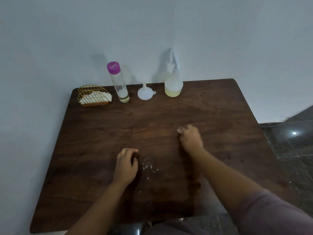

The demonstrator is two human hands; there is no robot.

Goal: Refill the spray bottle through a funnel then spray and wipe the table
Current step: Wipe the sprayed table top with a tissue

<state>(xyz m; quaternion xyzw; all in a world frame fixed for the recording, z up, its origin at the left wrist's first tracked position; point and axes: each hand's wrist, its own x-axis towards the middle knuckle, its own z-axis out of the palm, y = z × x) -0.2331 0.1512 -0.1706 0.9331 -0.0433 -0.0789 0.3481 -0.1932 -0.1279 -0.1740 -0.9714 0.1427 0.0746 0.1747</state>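
A translucent spray bottle (173, 85) with a little yellowish liquid stands at the far edge of the dark wooden table (101, 129), against the wall. Left of it a white funnel (145, 93) rests mouth down. Further left stands a clear bottle with a purple cap (118, 82), holding a small amount of liquid. My left hand (126, 165) rests near the table's middle with its fingers curled in, beside small white specks (148, 165). My right hand (190, 138) is blurred over the table, fingers bunched, with something pale at its fingertips.
A gold wire napkin holder (92, 96) with white tissues sits at the far left corner. The table stands against a pale wall. Dark glossy floor tiles (291, 141) lie to the right, past the table's edge.
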